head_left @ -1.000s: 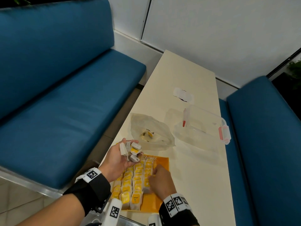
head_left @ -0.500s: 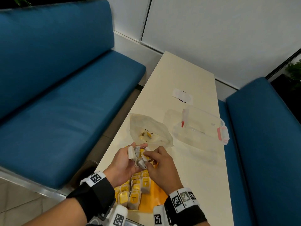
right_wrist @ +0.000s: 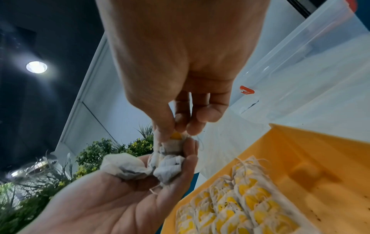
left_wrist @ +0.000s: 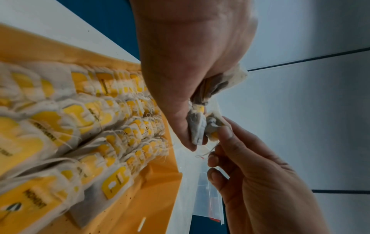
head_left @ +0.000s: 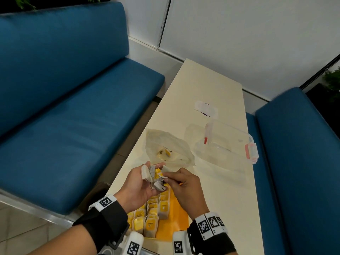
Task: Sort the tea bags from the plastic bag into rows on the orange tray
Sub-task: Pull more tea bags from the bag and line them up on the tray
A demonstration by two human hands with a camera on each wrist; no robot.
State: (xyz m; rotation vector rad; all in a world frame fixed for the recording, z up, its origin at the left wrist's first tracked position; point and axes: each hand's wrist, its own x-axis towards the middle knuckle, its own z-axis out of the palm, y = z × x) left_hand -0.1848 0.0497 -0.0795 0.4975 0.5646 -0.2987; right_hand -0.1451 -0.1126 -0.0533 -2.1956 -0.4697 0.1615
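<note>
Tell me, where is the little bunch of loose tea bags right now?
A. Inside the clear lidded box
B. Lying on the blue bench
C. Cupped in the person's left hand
C: the loose tea bags sit in the left hand while the right hand pinches one of them.

Black wrist straps on both forearms, each bearing white blocks printed with square black-and-white coded markers; forearms otherwise bare.
</note>
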